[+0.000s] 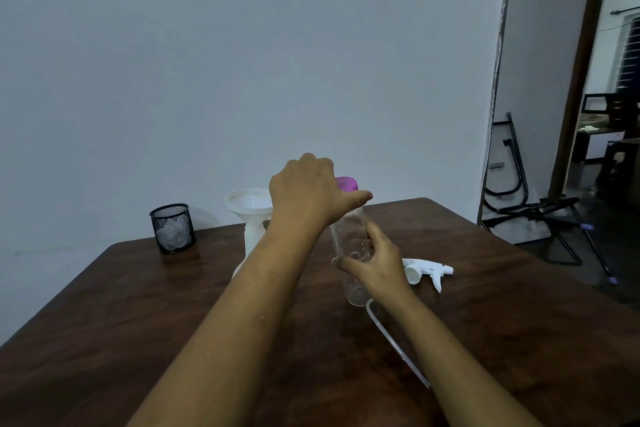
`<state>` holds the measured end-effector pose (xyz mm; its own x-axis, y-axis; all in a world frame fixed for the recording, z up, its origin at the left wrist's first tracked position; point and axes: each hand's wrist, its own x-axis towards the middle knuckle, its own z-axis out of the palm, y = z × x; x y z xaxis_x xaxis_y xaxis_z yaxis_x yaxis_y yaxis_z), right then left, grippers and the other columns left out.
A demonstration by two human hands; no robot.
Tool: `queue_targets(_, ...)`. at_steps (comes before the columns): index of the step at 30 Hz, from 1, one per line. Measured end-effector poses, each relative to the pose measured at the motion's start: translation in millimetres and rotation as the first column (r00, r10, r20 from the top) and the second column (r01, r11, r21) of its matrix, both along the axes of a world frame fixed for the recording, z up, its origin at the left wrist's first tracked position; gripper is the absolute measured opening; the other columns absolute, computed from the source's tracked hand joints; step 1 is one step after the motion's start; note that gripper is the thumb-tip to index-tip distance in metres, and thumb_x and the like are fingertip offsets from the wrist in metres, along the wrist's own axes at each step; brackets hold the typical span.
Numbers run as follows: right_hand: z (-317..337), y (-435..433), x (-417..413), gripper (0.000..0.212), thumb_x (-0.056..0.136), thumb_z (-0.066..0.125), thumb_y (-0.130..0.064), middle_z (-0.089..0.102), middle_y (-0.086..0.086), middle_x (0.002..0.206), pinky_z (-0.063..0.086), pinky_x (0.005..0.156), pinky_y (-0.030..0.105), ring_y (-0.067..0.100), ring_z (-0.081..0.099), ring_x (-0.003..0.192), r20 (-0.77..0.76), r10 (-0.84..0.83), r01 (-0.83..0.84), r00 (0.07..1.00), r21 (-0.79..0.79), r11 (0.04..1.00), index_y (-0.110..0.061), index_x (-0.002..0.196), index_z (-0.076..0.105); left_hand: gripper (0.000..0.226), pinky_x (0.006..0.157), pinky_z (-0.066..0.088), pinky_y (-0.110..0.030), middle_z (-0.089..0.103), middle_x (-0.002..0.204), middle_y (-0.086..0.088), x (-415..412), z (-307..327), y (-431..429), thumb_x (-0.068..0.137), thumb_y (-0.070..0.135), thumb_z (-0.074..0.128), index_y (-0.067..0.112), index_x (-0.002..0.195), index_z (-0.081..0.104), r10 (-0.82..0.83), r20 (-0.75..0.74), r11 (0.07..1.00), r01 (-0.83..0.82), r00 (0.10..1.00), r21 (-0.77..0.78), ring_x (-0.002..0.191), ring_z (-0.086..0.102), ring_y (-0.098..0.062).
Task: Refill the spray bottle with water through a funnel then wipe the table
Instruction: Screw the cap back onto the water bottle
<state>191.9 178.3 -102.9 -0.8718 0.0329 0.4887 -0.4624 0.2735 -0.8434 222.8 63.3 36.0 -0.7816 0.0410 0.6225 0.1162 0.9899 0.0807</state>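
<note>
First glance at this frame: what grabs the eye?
At centre, the left hand grips the pink cap of a clear bottle while the right hand holds its body. Behind the left arm a white funnel sits in a white bottle; the spray head lies loose on the table to the right.

This looks like a plain room in a home. A dark wooden desk (138, 322) stands against a bare white wall (242, 62), with a black mesh cup (172, 228) at 10 o'clock. At 3 o'clock a brown door frame (581, 80) opens onto another room with dark furniture (595, 139) and a barred window (627, 55). Folded metal frames (512, 166) lean nearby on the floor.
</note>
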Motion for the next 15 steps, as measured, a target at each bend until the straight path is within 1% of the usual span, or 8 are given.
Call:
queue_targets(3, 0.8, 0.5, 0.1, 0.071, 0.068, 0.082, -0.020, 0.063, -0.015, 0.109, 0.043, 0.064, 0.002, -0.008, 0.055, 0.096, 0.009, -0.013, 0.013, 1.000, -0.015, 1.000, -0.031, 0.132, 0.052, 0.047, 0.064, 0.036, -0.028, 0.051, 0.091, 0.002, -0.5, 5.2, -1.0, 0.073, 0.064, 0.062, 0.022, 0.088, 0.050, -0.106, 0.093, 0.994, 0.105, 0.990, 0.016, 0.081, 0.048, -0.018)
queue_targets(4, 1.2, 0.4, -0.1, 0.072, 0.068, 0.082, -0.020, 0.063, -0.014, 0.110, 0.042, 0.063, 0.003, -0.007, 0.054, 0.096, 0.010, -0.015, 0.015, 1.000, -0.015, 1.000, -0.031, 0.132, 0.051, 0.045, 0.067, 0.040, -0.029, 0.055, 0.098, 0.002, -0.6, 7.6, -2.7, 0.075, 0.060, 0.065, 0.023, 0.096, 0.053, -0.165, 0.148, 0.986, 0.161, 0.975, 0.038, 0.085, 0.050, -0.017)
queue_targets(6, 1.1, 0.1, 0.0, 0.071, 0.068, 0.082, -0.021, 0.061, -0.014, 0.110, 0.041, 0.062, 0.004, -0.008, 0.053, 0.096, 0.019, -0.015, 0.015, 1.000, -0.004, 1.000, -0.031, 0.131, 0.052, 0.048, 0.079, 0.048, -0.032, 0.057, 0.116, 0.004, -0.5, 11.7, -5.4, 0.077, 0.049, 0.069, 0.028, 0.117, 0.053, -0.290, 0.249, 0.957, 0.272, 0.924, 0.105, 0.098, 0.051, -0.017)
queue_targets(8, 1.2, -0.4, 0.3, 0.069, 0.068, 0.082, -0.021, 0.061, -0.015, 0.109, 0.040, 0.061, 0.005, -0.008, 0.052, 0.095, 0.021, -0.019, 0.019, 1.000, 0.003, 1.000, -0.032, 0.129, 0.052, 0.054, 0.087, 0.048, -0.032, 0.053, 0.127, 0.005, 0.0, 13.9, -7.8, 0.078, 0.041, 0.072, 0.033, 0.127, 0.050, -0.382, 0.307, 0.924, 0.355, 0.872, 0.142, 0.105, 0.048, -0.014)
queue_targets(10, 1.0, 0.8, -0.8, 0.071, 0.068, 0.082, -0.019, 0.060, -0.015, 0.110, 0.039, 0.066, 0.008, -0.003, 0.054, 0.098, 0.031, -0.020, 0.021, 0.999, -0.013, 1.000, -0.034, 0.129, 0.050, 0.057, 0.082, 0.043, -0.025, 0.051, 0.130, 0.006, -0.1, 16.6, -12.1, 0.079, 0.033, 0.074, 0.034, 0.130, 0.049, -0.460, 0.365, 0.888, 0.424, 0.809, 0.180, 0.103, 0.045, -0.011)
queue_targets(12, 1.0, 3.2, -2.1, 0.075, 0.068, 0.081, -0.018, 0.059, -0.014, 0.114, 0.041, 0.070, 0.013, 0.003, 0.054, 0.104, 0.039, -0.018, 0.019, 0.999, -0.025, 1.000, -0.035, 0.132, 0.048, 0.057, 0.079, 0.038, -0.021, 0.049, 0.129, 0.007, 0.0, 20.9, -17.7, 0.079, 0.026, 0.074, 0.035, 0.131, 0.050, -0.497, 0.414, 0.867, 0.454, 0.763, 0.204, 0.101, 0.045, -0.010)
queue_targets(13, 0.8, 4.0, -2.6, 0.076, 0.067, 0.081, -0.018, 0.059, -0.012, 0.117, 0.043, 0.072, 0.014, 0.005, 0.054, 0.106, 0.035, -0.025, 0.025, 0.999, -0.018, 1.000, -0.035, 0.134, 0.047, 0.055, 0.078, 0.037, -0.021, 0.050, 0.128, 0.007, 0.1, 22.9, -19.9, 0.080, 0.025, 0.073, 0.035, 0.130, 0.051, -0.489, 0.414, 0.871, 0.450, 0.768, 0.195, 0.099, 0.045, -0.010)
queue_targets(15, 0.2, 3.3, -2.4, 0.078, 0.067, 0.081, -0.020, 0.058, -0.012, 0.117, 0.048, 0.078, 0.020, 0.010, 0.053, 0.111, -0.007, -0.058, 0.058, 0.998, 0.013, 0.998, -0.034, 0.136, 0.046, 0.049, 0.078, 0.039, -0.023, 0.054, 0.124, 0.004, 0.8, 24.7, -21.4, 0.080, 0.031, 0.072, 0.030, 0.127, 0.054, -0.432, 0.373, 0.901, 0.406, 0.821, 0.151, 0.096, 0.048, -0.011)
